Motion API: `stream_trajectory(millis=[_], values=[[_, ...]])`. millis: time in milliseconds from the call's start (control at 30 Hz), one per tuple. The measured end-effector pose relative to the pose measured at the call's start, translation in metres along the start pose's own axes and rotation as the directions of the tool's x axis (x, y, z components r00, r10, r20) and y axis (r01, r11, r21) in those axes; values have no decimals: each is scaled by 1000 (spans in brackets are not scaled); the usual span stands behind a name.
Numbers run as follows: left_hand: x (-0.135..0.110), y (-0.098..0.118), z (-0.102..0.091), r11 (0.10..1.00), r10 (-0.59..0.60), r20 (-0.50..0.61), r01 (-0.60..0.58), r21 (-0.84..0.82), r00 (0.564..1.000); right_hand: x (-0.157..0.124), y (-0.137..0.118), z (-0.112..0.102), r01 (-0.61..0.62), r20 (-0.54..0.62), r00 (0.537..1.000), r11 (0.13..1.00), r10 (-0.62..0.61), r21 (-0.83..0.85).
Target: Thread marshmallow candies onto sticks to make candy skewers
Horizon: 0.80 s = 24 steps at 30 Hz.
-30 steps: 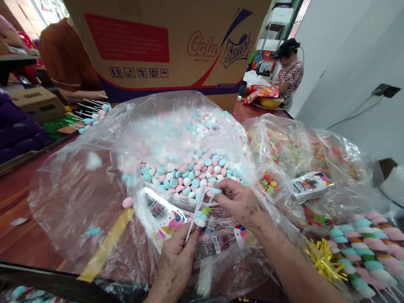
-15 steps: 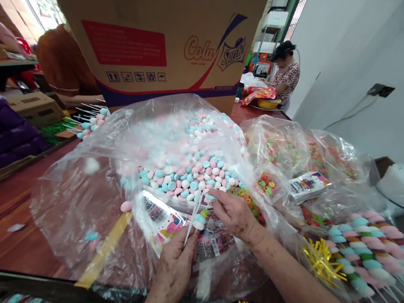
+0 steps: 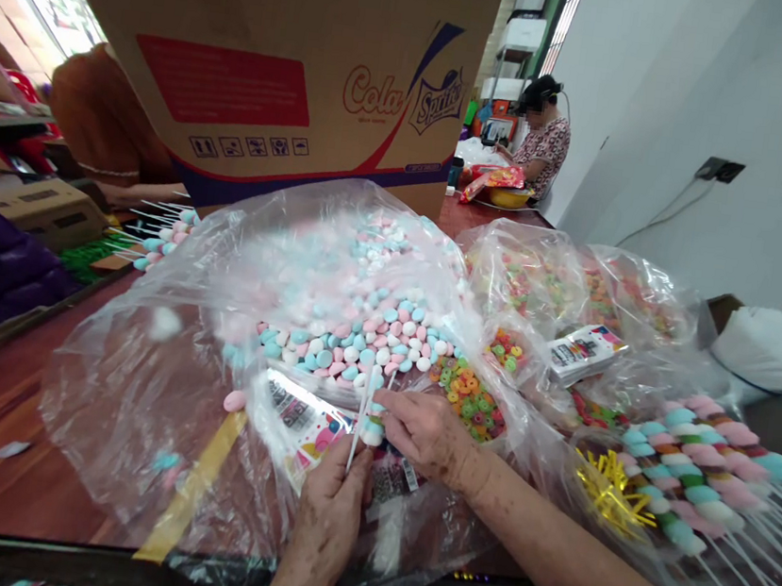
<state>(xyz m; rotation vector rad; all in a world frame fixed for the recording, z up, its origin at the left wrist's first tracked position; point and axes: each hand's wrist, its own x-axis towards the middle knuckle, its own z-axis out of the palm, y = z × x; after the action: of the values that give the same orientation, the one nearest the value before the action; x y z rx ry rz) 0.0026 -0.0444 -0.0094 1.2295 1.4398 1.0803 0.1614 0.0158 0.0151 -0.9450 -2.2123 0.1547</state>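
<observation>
My left hand [image 3: 331,504] is closed round a thin white stick [image 3: 357,419] that points up and away from me. A few pastel marshmallows [image 3: 371,428] sit threaded on the stick. My right hand [image 3: 425,430] pinches a marshmallow at the stick, fingers pressed together. Both hands work over a wide clear plastic bag [image 3: 159,379] holding a heap of pink, blue and white marshmallows [image 3: 355,350]. Printed labels [image 3: 308,421] lie under the plastic below my hands.
A large cardboard box [image 3: 263,59] stands behind the bag. Coloured ring candies [image 3: 470,403] and more bags lie right. Finished marshmallow skewers [image 3: 697,473] are stacked far right beside gold twist ties [image 3: 606,486]. People sit at the table's far end and left.
My right hand has come down from the marshmallow heap towards the stick with a piece. The view has shifted slightly right, uncovering the ring candies.
</observation>
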Motion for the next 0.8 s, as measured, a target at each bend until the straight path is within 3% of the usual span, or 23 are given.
stream_trajectory(millis=[67,133,233,367,500,600,800], values=[[0,-2,1,999,-16,-15,16,-33,1000,5,2,-10,-45,41,998,999,44,22],[1,-6,1,996,-37,-16,36,-78,999,9,8,-26,-189,94,978,982,187,18],[1,-12,2,986,-63,4,63,-152,998,13,21,-56,-467,121,869,877,479,-115],[0,-12,3,984,-69,8,69,-166,998,2,37,-80,-419,326,810,870,488,-261],[0,-8,3,985,-82,4,81,-151,997,-24,46,-79,-340,494,746,893,447,-295],[0,-11,3,987,-63,1,62,-151,998,-42,48,-74,-310,501,755,904,423,-295],[1,-18,2,993,-54,1,54,-101,999,-57,52,-78,-272,350,865,922,359,-274]])
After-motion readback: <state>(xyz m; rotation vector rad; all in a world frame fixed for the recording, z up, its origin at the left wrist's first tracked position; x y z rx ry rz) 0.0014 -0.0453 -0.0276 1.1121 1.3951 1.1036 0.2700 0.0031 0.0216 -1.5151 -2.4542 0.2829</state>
